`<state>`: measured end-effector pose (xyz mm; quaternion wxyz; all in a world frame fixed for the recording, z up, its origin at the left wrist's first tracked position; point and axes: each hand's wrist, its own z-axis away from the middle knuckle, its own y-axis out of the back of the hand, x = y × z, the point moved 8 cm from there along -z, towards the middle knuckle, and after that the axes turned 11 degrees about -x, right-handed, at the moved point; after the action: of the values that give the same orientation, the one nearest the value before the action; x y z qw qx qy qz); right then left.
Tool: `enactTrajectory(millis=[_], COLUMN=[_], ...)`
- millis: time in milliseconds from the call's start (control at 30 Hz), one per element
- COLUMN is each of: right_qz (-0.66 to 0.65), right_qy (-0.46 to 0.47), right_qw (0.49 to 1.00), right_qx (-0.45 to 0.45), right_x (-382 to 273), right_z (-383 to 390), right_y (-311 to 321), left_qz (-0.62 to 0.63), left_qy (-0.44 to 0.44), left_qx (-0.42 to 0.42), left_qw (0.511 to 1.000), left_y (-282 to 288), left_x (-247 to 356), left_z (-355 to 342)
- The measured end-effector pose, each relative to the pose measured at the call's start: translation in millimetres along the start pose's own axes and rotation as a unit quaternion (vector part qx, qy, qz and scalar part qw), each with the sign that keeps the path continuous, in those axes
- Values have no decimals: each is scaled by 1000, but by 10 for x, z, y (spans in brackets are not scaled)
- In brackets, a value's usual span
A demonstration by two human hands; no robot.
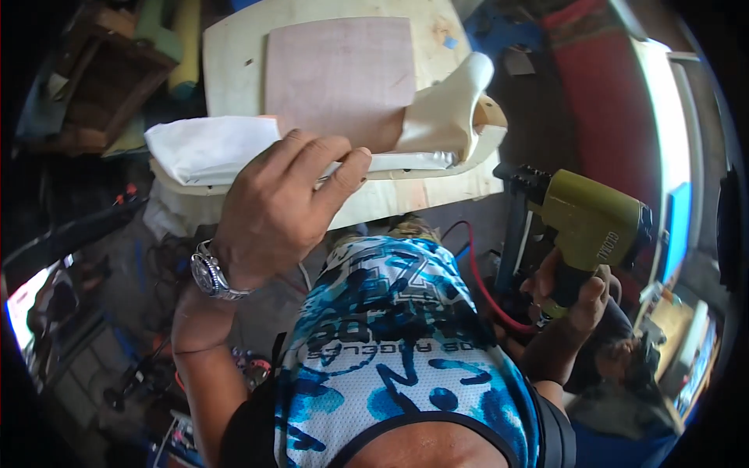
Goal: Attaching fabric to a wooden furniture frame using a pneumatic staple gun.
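Observation:
A curved wooden panel (pixel 338 70), edged with white sheet upholstery covering (pixel 214 144), lies on a pale wooden board (pixel 433 195). My left hand (pixel 281 207), with a metal watch at the wrist, has its fingers bent over the covering along the near edge; the fingertips are partly hidden. At the right end, a cream flap of the covering (pixel 445 105) stands up loosely. Off to the right of the panel, my right hand (pixel 589 306) is wrapped around the grip of an olive-yellow air staple gun (pixel 591 214). Its dark nose points left toward the panel's corner, apart from it.
A red air hose (pixel 488 292) curves below the staple gun. Another person (pixel 620 351) is at the lower right. A dark wooden box frame (pixel 117 86) stands at the upper left, and cables (pixel 168 269) lie on the floor at left.

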<state>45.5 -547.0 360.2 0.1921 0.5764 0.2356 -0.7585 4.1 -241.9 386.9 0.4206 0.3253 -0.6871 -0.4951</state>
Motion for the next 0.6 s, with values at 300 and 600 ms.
enactTrajectory(millis=[300, 600], right_qz=[26, -94], right_qy=[-62, -28], right_qw=[998, 994], right_qx=[23, -55], right_x=[191, 277], right_z=[-248, -315], right_y=[99, -35], left_qz=[-188, -138], left_qy=[-20, 75], left_qx=[-244, -144], left_qw=[951, 977], left_y=[-286, -255], left_x=[199, -1], left_z=[-19, 201])
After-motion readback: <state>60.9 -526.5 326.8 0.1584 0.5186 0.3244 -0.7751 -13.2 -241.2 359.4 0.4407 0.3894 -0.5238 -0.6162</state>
